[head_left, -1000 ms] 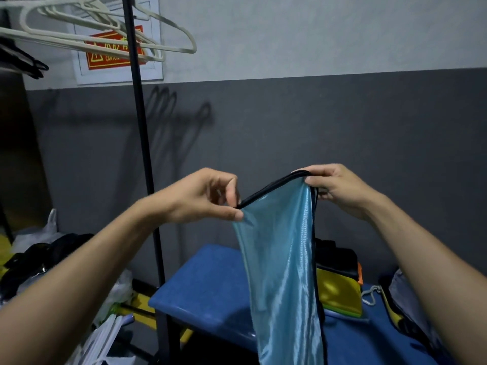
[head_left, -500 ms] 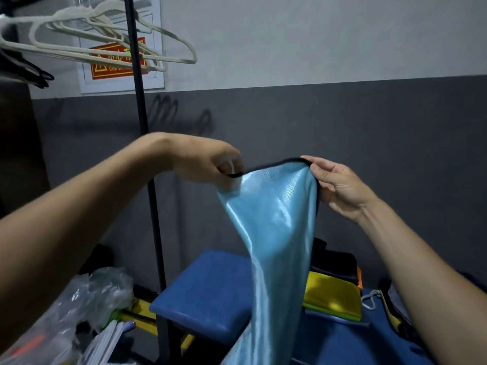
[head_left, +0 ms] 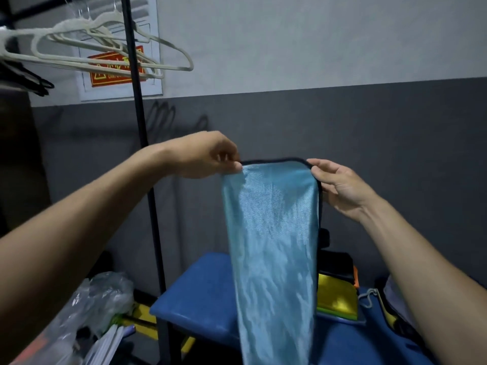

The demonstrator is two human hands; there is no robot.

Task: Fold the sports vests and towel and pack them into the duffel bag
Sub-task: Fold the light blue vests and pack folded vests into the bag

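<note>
Vest (head_left: 271, 246) is hanging lengthwise toward six o'clock over the blue bench (head_left: 200, 299), both hands pinching its top corners, left hand (head_left: 208, 156) at nine, right hand (head_left: 334, 183) at three.

Left hand (head_left: 208, 156) was low a second ago, pinching a slanted hem; it then rose, and now sits level with the right hand (head_left: 340, 188). Hands have drawn apart. The dark-trimmed top edge of the blue vest (head_left: 274, 233), first a steep diagonal, then a sagging arc, is now pulled out near flat between the two pinches. Cloth below, earlier narrow and bunched with a twist toward the left, now hangs wider and smoother. Right hand's palm has turned more toward the camera, with its fingers straighter than before.
</note>
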